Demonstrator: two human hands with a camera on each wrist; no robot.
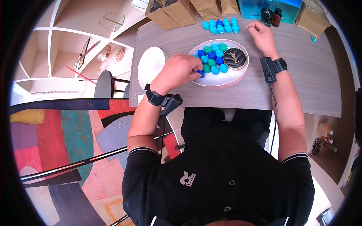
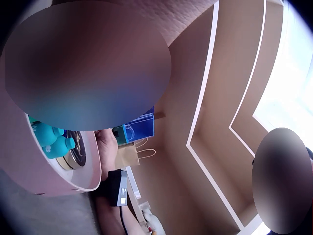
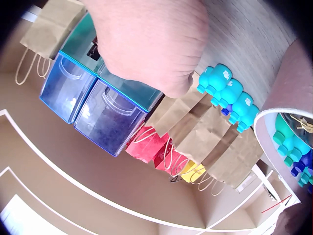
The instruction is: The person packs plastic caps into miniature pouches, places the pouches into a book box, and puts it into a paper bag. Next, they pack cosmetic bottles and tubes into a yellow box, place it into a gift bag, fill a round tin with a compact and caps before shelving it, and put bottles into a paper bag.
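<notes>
My left hand [image 1: 181,71] reaches over the left rim of a round pink box [image 1: 241,77] with a white inside. Its thumb and fingers pinch a small dark blue bottle [image 1: 201,74] at the near left; a blur hides the fingers in the left wrist view. Several turquoise, green and blue bottles [image 1: 215,70] lie in the box beside a round black case [image 1: 234,59] with a gold emblem. Beyond the box, my right hand [image 1: 261,37] rests by the table, fingers loosely curled, nothing visible in it. To its left stand rows of small turquoise bottles [image 3: 229,93] with one dark blue among them.
A white round lid [image 1: 151,64] lies left of the box. Brown paper bags [image 1: 171,15] and blue clear drawers [image 3: 110,110] line the back. Near the right hand stand a dark jar [image 1: 266,17] and a brown bottle [image 1: 276,18]. A small turquoise item [image 1: 314,38] lies far right.
</notes>
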